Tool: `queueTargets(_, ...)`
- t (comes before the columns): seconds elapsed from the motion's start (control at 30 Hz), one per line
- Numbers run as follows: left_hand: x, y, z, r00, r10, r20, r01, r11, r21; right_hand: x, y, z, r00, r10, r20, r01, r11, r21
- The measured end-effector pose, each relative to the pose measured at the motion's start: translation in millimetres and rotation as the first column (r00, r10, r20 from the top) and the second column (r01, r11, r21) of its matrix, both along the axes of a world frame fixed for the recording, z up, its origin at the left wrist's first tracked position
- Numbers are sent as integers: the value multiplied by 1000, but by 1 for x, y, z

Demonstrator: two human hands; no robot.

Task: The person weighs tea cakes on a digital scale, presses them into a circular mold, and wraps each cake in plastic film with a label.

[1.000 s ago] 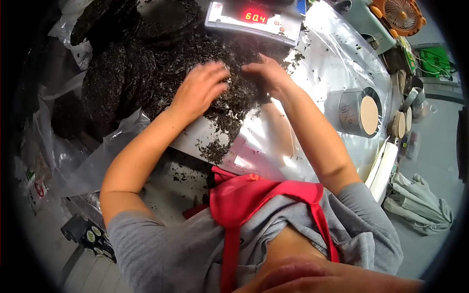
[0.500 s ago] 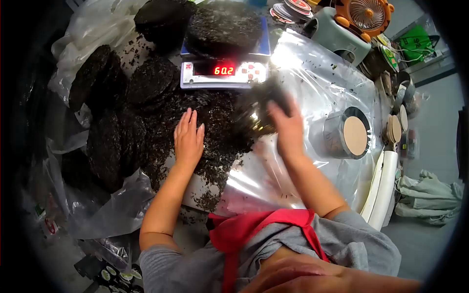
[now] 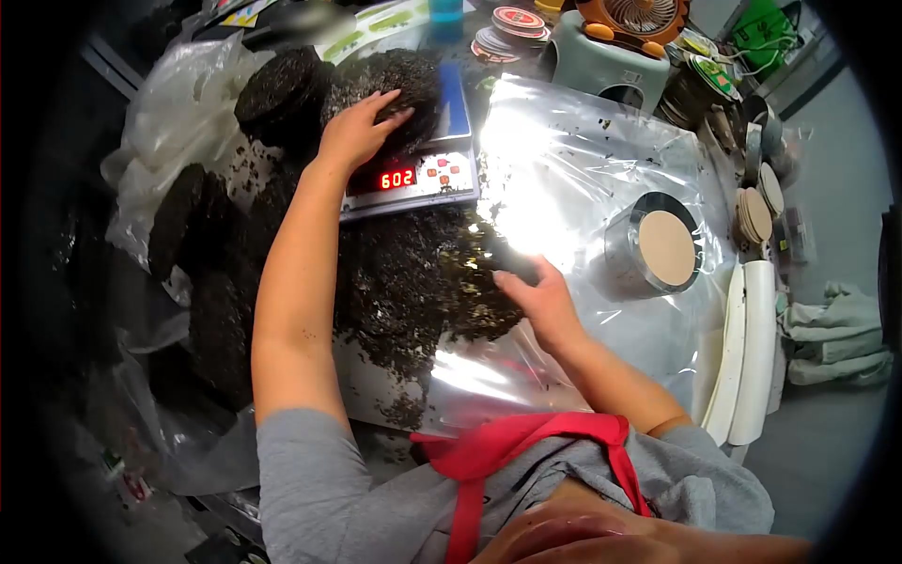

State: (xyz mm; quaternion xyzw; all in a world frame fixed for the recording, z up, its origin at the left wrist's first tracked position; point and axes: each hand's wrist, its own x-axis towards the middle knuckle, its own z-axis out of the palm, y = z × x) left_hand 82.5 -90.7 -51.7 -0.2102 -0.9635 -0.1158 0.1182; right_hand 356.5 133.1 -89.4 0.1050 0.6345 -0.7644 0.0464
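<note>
A dark round seaweed-like disc (image 3: 413,80) lies on a scale (image 3: 456,183) whose red display shows digits. My left hand (image 3: 362,132) rests on that disc with its fingers spread. My right hand (image 3: 540,296) is at the right edge of a dark, shiny sheet (image 3: 474,282), thumb on top and the other fingers partly hidden behind it. Loose dark flakes (image 3: 395,291) are heaped below the scale. More dark discs (image 3: 277,94) stand at the upper left, and others (image 3: 188,216) lean at the left.
Clear plastic sheets (image 3: 583,179) cover the right side. On them sits a clear roll with a tan round core (image 3: 667,248). White rolls (image 3: 754,352) lie at the right edge. An orange fan (image 3: 634,23) and a grey-green device (image 3: 601,66) stand behind. Crumpled plastic (image 3: 178,103) is at the left.
My left hand has moved from the loose flakes up onto the disc on the scale. My right hand has come down slightly with the dark sheet. The camera view has shifted.
</note>
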Motion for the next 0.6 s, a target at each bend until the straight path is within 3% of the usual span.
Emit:
queueTargets(0.07, 6, -5, 17, 934, 85, 348, -193, 938, 288, -1, 4, -9, 998, -28, 55, 35, 992, -123)
queueTargets(0.13, 0, -6, 6, 936, 139, 324, -267, 879, 394, 1, 1, -18, 986, 25, 163, -11, 996, -86)
queueTargets(0.2, -7, -7, -12, 986, 35, -162, 53, 857, 513, 3, -4, -28, 985, 66, 161, -66, 998, -7)
queueTargets(0.23, -6, -4, -15, 963, 61, -261, 40, 929, 367, 2, -5, -26, 983, 102, 150, -98, 995, -36)
queueTargets(0.33, -4, 1, -38, 979, -18, -201, 8, 999, -51, 0, -4, -21, 975, 149, 166, -147, 989, -25)
queueTargets(0.37, 1, 0, -44, 984, -27, -174, 16, 998, -63, -4, -2, -18, 973, 148, 179, -153, 988, 16)
queueTargets(0.4, -5, 0, -38, 982, -45, -185, 32, 997, -75, -5, 0, -27, 985, 140, 100, -159, 964, 213)
queueTargets(0.47, 2, 2, -17, 999, -17, -46, 10, 989, -147, -8, 0, -35, 984, 135, 116, -142, 989, 50)
queueTargets(0.53, 8, 10, 3, 999, 15, 49, -2, 966, -257, -6, 1, -42, 985, 128, 113, -128, 992, -5)
queueTargets(0.6, 3, 8, 8, 998, -8, 64, 24, 967, -255, -4, 1, -44, 987, 118, 106, -111, 991, -70)
